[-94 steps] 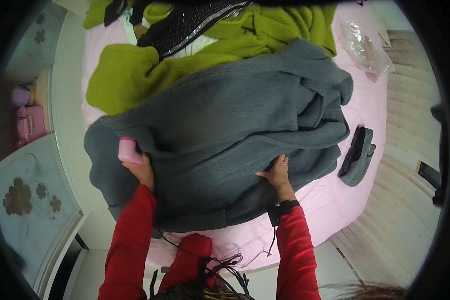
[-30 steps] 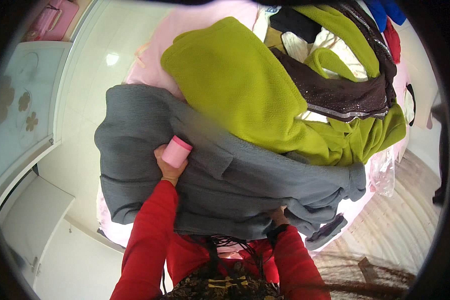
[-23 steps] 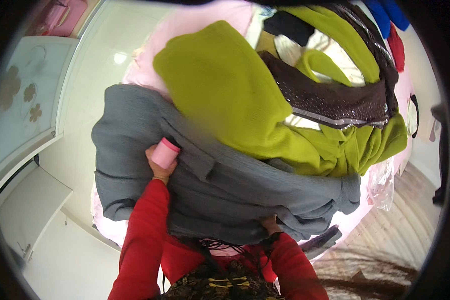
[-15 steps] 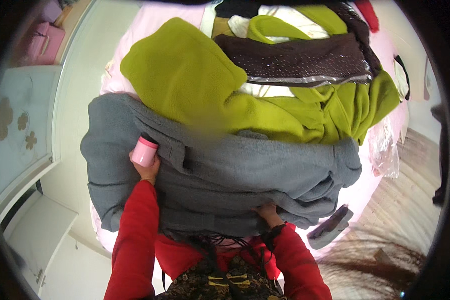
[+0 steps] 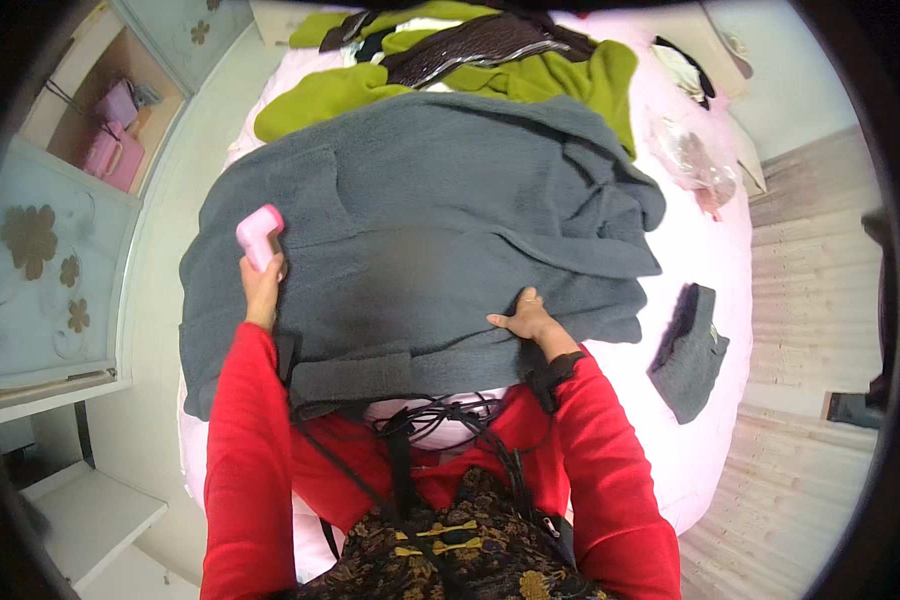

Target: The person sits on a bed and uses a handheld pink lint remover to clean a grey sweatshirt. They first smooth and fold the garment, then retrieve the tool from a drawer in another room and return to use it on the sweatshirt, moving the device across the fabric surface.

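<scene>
My left hand (image 5: 262, 285) is closed around the handle of a pink fabric shaver (image 5: 260, 232), held over the left part of a grey fleecy coat (image 5: 420, 180). The coat lies spread across the bed in front of me, its near edge close to my lap. Resting on the coat's near right part, my right hand (image 5: 526, 316) has its thumb and fingers apart. A separate grey cloth piece (image 5: 692, 355) lies on the pink sheet to the right.
Green garments (image 5: 330, 98) and a dark brown shiny one (image 5: 470, 50) are heaped at the far end. A clear plastic bag (image 5: 700, 160) lies at the right. Cabinets (image 5: 65, 260) line the left side; a patterned curtain (image 5: 810, 300) hangs at the right.
My view has shifted, so the coat and green garments sit differently in it. The shaver is turned to show its bent side, and my right hand now lies spread on the coat.
</scene>
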A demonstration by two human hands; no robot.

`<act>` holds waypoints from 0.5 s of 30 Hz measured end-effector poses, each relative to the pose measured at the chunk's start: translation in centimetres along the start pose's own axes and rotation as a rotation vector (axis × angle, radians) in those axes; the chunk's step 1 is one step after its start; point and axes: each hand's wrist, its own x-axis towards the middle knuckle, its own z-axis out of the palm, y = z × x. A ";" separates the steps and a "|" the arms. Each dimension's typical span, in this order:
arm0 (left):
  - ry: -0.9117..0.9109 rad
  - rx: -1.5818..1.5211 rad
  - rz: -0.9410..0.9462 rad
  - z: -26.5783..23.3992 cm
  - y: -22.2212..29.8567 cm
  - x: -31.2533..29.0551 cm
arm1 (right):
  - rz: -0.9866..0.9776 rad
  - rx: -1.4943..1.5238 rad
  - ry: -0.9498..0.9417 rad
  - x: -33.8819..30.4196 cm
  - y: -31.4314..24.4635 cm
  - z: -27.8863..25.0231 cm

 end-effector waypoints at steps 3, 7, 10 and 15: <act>-0.140 -0.173 0.013 -2.8 2.6 -3.9 | -0.169 0.102 0.110 -3.7 -1.0 -1.8; -0.178 -0.286 0.028 -5.4 5.6 -9.6 | -0.236 0.174 -0.673 -8.5 -1.4 -2.7; -0.291 -0.386 0.013 -6.7 7.0 -13.4 | -0.443 -0.221 -0.725 -11.1 -1.1 0.6; -0.401 -0.298 0.009 -7.9 6.8 -17.8 | -0.676 -0.151 -0.955 -10.8 -0.1 7.6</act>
